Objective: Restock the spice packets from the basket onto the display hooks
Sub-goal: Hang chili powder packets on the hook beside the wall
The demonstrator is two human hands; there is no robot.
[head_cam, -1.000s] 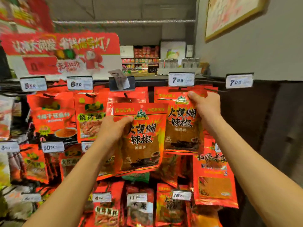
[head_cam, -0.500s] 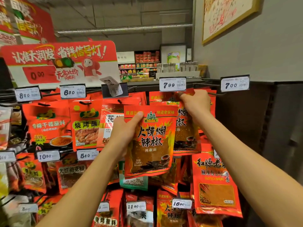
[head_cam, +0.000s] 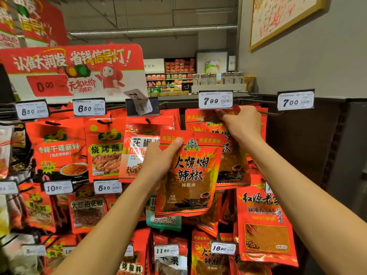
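The spice packet [head_cam: 190, 173] gripped by the left hand [head_cam: 158, 161] was glossy plastic film, red, with light glinting off its creased face. The hanging packets [head_cam: 234, 155] whose top the right hand [head_cam: 243, 124] pinched had the same shiny, crinkled film. Along the top edge of the display rack, the price tags [head_cam: 215, 100] were white printed paper behind clear, slightly reflective plastic holders. The display hook [head_cam: 258, 112] at the rack's upper right was thin dark metal wire with a dull finish. The promotional sign [head_cam: 75, 72] looked like smooth printed card with a faint sheen. The wall [head_cam: 317, 66] was matt grey, evenly painted.
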